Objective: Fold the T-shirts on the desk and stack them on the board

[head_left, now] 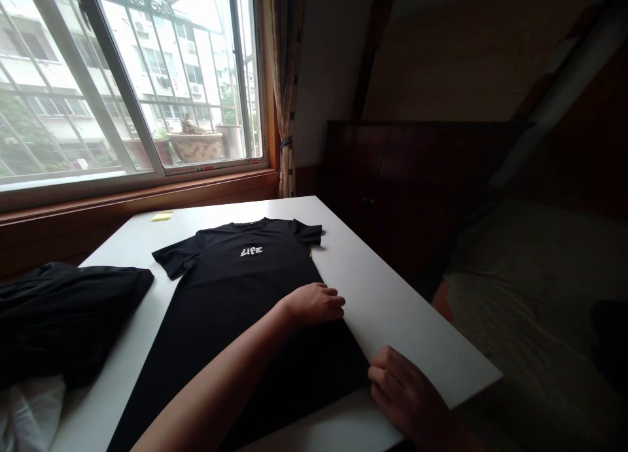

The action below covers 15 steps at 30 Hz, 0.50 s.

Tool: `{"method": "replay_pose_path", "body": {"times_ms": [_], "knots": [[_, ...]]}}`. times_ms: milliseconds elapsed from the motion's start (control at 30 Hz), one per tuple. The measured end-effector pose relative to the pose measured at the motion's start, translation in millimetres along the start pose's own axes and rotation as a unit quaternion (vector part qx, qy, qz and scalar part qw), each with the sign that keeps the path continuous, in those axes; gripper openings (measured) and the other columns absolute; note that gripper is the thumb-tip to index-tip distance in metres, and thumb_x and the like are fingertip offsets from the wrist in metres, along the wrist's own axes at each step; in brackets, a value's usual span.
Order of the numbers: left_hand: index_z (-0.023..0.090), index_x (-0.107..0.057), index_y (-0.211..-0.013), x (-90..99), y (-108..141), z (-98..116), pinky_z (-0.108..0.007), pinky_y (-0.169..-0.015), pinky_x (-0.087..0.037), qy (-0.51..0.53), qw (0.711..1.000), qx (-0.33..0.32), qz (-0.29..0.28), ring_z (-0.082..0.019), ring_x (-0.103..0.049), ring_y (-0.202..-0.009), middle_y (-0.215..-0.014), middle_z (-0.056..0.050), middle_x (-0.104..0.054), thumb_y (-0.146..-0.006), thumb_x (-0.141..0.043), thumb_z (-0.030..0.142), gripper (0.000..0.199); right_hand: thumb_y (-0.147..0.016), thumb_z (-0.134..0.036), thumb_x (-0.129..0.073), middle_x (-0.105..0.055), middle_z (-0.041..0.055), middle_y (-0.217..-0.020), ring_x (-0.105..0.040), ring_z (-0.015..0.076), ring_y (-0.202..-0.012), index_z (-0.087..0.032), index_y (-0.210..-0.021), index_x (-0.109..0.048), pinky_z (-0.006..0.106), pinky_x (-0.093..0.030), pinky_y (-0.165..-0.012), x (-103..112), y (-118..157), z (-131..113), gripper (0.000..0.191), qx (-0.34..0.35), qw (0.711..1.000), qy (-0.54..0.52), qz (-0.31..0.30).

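A black T-shirt with white lettering on its chest lies spread flat, its collar toward the window and its hem toward me. My left hand reaches across the shirt, its fingers curled closed on the right side edge at about mid-length. Nearer to me, my right hand pinches the corner where that side edge meets the hem. The fingertips of both hands are partly hidden. My left forearm covers part of the shirt's lower half.
The white table carries a pile of dark clothing on the left, with a white cloth below it. A yellow paper lies at the far edge. Beyond are a window, a curtain and a dark cabinet.
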State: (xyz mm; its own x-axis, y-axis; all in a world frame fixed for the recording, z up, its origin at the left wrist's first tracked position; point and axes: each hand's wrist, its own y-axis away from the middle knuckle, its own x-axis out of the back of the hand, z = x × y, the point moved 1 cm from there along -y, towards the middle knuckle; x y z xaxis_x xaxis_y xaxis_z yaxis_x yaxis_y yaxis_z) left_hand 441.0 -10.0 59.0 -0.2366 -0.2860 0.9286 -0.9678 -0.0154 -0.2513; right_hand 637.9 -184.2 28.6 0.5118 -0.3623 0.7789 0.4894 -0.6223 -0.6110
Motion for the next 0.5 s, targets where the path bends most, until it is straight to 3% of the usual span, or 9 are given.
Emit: {"method": "replay_pose_path", "body": {"times_ms": [167,500], "knots": [[0.019,-0.061,-0.082,-2.4,-3.7,-1.9,-0.033,-0.063,-0.043,-0.002,1.000,0.004,0.002,-0.019,-0.054,-0.082,-0.092,-0.004,-0.061,-0.101,-0.051,0.019,0.022,-0.090,0.000,-0.043,-0.060,0.0056,-0.088,-0.059,0.0193,-0.080,-0.019,-0.093,-0.057,0.035,-0.052,-0.071,-0.8,1.0,-0.4,0.024,0.004,1.000,-0.018,-0.018],[0.018,-0.062,-0.081,-10.7,-13.1,-3.0,-0.030,-0.055,-0.041,0.034,0.996,0.087,-0.006,-0.018,-0.055,-0.079,-0.089,-0.005,-0.061,-0.100,-0.054,0.020,0.020,-0.085,0.002,-0.043,-0.061,0.0065,-0.094,-0.058,0.0208,-0.086,-0.019,-0.092,-0.056,0.037,-0.051,-0.079,-4.4,-2.0,1.0,0.026,-0.007,0.998,-0.032,-0.046]]}}
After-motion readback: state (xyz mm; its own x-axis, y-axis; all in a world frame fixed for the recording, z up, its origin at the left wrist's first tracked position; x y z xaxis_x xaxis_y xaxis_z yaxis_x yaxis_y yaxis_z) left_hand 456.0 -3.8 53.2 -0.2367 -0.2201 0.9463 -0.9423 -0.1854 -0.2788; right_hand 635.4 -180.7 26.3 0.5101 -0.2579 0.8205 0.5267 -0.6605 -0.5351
